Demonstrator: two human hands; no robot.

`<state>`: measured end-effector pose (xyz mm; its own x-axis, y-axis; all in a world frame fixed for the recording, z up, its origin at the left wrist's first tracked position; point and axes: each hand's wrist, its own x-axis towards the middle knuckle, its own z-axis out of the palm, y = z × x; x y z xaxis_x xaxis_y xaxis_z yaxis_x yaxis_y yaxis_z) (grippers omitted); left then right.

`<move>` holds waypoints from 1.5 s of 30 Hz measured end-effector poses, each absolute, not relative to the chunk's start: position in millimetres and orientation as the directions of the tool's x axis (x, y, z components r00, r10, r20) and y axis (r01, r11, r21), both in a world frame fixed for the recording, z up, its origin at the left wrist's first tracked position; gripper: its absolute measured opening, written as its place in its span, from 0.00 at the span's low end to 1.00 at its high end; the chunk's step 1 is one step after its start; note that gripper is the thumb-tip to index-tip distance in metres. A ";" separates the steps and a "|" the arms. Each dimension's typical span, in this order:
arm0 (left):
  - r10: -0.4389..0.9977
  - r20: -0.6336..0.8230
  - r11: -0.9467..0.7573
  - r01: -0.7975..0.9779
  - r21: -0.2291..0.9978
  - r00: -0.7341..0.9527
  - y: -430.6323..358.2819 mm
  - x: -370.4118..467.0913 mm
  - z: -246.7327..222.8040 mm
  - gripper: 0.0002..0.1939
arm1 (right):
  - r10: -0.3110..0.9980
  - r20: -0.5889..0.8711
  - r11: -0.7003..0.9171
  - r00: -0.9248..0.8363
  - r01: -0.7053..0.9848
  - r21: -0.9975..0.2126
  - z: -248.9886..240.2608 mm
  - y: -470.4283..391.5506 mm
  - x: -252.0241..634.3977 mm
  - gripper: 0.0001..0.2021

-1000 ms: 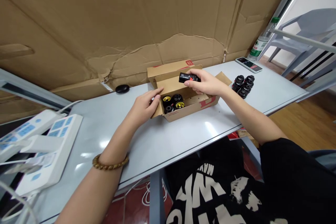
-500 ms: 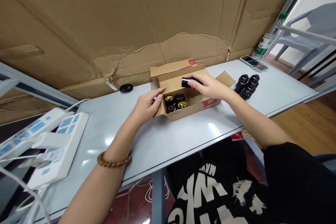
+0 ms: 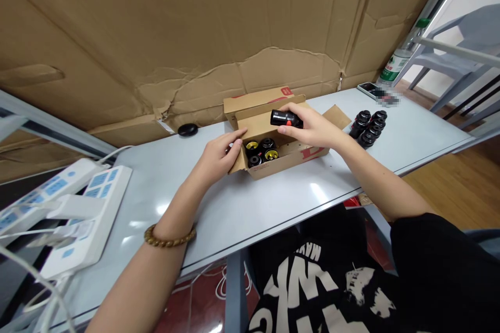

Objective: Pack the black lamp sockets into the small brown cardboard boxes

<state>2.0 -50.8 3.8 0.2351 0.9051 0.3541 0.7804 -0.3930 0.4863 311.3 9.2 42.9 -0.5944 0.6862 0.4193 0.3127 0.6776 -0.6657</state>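
My right hand grips a short black cylinder with a red spot, held tilted almost flat above an open cardboard box. Its kind is not clear; it resembles a small flashlight. At the box's left end, my left hand pinches the side flap and edge between thumb and fingers. Several similar black cylinders stand upright in the left part of the box, two showing yellow ring ends. A further group of black cylinders stands on the table right of my right forearm.
The white table runs along a tall cardboard sheet. A black oval object lies behind my left hand. White power strips with cables are on the left. A phone and a water bottle are at the far right.
The black cylinder has been turned and raised slightly in my right hand, showing more of its body and red spot. My left hand stays on the box.
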 end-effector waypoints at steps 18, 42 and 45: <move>0.914 0.338 -0.376 0.778 0.503 0.223 -51.6 3.5 5.6 0.33 | 0.648 0.458 0.719 -0.609 0.290 -0.631 46.8 7.0 312.5 0.22; 0.907 0.352 -0.392 0.775 0.496 0.233 -50.6 3.8 5.8 0.33 | 0.634 0.500 0.739 -0.591 0.272 -0.616 49.2 2.4 314.1 0.19; 0.905 0.351 -0.396 0.773 0.495 0.238 -50.0 2.7 5.0 0.33 | 0.654 0.456 0.713 -0.604 0.292 -0.637 50.5 1.7 314.4 0.22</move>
<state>2.7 -50.0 5.0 0.2382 0.9055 0.3512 0.7735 -0.3956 0.4953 314.4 1.7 50.5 -0.6039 0.6540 0.4557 0.2918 0.7134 -0.6371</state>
